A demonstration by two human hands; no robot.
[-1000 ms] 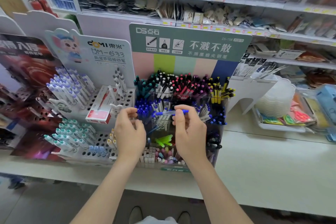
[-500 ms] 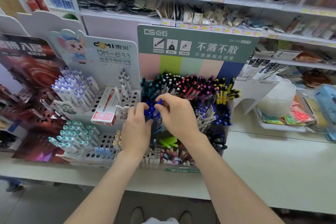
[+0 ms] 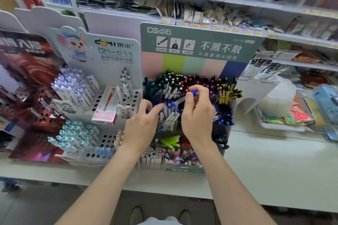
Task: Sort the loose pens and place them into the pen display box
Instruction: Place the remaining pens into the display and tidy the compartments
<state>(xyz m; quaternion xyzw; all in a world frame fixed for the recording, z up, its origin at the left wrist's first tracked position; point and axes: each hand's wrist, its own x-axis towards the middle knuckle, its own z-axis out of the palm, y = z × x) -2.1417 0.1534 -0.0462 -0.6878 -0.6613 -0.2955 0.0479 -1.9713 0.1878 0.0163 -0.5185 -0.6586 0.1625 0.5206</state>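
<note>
Two fingertips (image 3: 188, 98) of the right hand (image 3: 198, 115), thumb against curled index, pinch a loose pen (image 3: 178, 101) near its blue upper end. Pen: clear barrel, blue cap, tilted, lower end pointing down-left toward the left hand. Remaining right fingers are curled over the pen; whether they touch it I cannot tell.

Left hand (image 3: 140, 127): index finger (image 3: 155, 109) straight, thumb set apart from it, nothing held. Index tip reaches the blue-capped pens (image 3: 172, 113) standing in the middle tier; other left fingers hidden behind the hand.

Held pen hangs above the middle tier of the pen display box (image 3: 173, 64), just over the blue-capped and white-barrelled group, touching neither.

Box: clear tiered compartments, striped back panel, green header. Back tier packed upright by colour, teal at the left through black, pink and yellow pens (image 3: 225, 93) at the right. Front tier holds green highlighters (image 3: 171, 141) lying flat.

Left, just beside the box: white DOMI stand (image 3: 113, 49) with lilac-capped pens (image 3: 73, 87) and a red pen carton (image 3: 108, 108) lying on it. Everything sits on a white shelf (image 3: 274, 166). Stack of clear trays (image 3: 276, 100) to the right, well apart.
</note>
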